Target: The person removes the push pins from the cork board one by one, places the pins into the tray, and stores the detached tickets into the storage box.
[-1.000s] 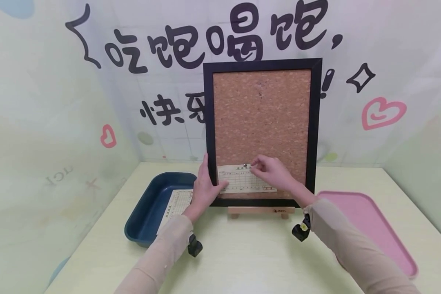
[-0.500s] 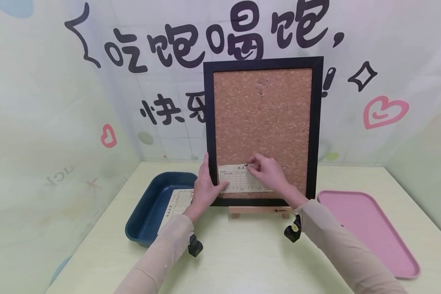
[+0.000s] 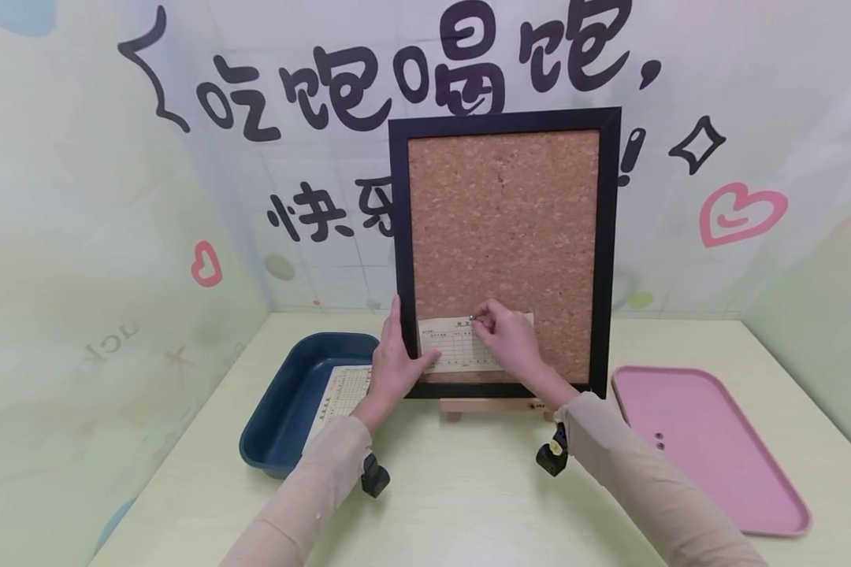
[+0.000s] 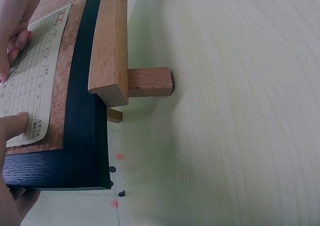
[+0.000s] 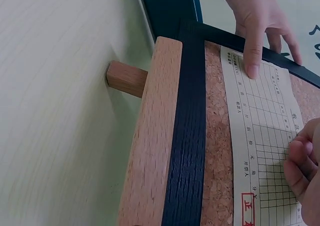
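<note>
A cork board (image 3: 503, 220) in a black frame stands upright on a small wooden easel (image 3: 496, 405). A printed paper slip (image 3: 450, 346) with a ruled grid lies against its lower left part. My left hand (image 3: 393, 364) grips the frame's left edge, fingers behind it and thumb pressing the slip, as the right wrist view shows. At the slip's top edge, my right hand (image 3: 514, 340) pinches a tiny metallic thumbtack (image 3: 472, 318) between curled fingers. That hand covers the slip's right part. In the left wrist view, a red box is printed at the slip's (image 4: 42, 71) far corner.
A dark blue tray (image 3: 276, 409) at the left holds more printed slips (image 3: 340, 394). On the right lies a pink tray (image 3: 716, 465) with two small thumbtacks (image 3: 659, 441). A wall with large black writing rises behind the board.
My right hand has moved left along the slip's top edge, and its fingertips have come onto the thumbtack. The two thumbtacks on the pink tray have come into view. My left hand keeps its hold.
</note>
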{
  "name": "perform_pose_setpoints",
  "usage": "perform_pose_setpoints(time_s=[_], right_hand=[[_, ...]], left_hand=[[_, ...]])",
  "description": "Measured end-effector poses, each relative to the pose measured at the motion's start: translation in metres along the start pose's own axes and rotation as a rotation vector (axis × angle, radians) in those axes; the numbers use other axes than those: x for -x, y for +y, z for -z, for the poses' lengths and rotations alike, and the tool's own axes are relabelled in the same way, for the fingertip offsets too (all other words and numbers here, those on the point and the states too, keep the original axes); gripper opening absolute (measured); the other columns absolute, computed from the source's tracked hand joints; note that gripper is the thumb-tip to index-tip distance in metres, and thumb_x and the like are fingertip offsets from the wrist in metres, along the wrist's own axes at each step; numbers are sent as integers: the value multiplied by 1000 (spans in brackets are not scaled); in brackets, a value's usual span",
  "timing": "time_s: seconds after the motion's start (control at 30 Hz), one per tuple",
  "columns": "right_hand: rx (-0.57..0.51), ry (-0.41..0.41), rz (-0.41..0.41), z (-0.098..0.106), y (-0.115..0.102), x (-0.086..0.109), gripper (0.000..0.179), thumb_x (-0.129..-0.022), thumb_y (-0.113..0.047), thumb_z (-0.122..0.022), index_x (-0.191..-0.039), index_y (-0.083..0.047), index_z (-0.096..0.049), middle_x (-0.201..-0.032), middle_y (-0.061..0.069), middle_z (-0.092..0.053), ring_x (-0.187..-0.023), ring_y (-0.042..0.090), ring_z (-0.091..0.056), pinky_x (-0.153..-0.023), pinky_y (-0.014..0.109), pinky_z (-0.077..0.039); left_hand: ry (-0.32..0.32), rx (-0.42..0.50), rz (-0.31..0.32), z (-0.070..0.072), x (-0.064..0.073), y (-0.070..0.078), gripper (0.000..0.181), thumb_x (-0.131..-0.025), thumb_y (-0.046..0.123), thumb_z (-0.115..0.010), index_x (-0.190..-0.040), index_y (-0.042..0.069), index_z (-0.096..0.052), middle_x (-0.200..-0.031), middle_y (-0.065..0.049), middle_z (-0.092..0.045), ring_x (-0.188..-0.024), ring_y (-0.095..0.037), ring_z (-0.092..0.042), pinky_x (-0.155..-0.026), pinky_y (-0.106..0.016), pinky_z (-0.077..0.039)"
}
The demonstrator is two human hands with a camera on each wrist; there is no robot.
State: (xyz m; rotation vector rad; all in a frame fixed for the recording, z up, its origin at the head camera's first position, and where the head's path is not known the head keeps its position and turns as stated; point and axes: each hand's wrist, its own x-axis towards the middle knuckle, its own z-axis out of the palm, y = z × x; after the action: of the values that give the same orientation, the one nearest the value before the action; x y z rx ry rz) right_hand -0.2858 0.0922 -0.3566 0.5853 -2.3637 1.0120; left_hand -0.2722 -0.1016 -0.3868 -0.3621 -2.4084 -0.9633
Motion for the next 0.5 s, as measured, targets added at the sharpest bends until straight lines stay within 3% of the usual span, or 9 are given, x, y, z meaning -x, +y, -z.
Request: perform_pose_setpoints(time_s=[0.5], right_hand=[[5, -32, -5, 2, -1, -1, 3, -84, -7, -61, -83, -4, -62, -58, -2, -52, -46, 7, -39, -45, 21, -33]], left_hand=[[13, -6, -20, -2, 0, -1, 103, -72, 27, -77, -146, 11, -7, -139, -17, -35, -102, -35, -54, -85, -45, -45]])
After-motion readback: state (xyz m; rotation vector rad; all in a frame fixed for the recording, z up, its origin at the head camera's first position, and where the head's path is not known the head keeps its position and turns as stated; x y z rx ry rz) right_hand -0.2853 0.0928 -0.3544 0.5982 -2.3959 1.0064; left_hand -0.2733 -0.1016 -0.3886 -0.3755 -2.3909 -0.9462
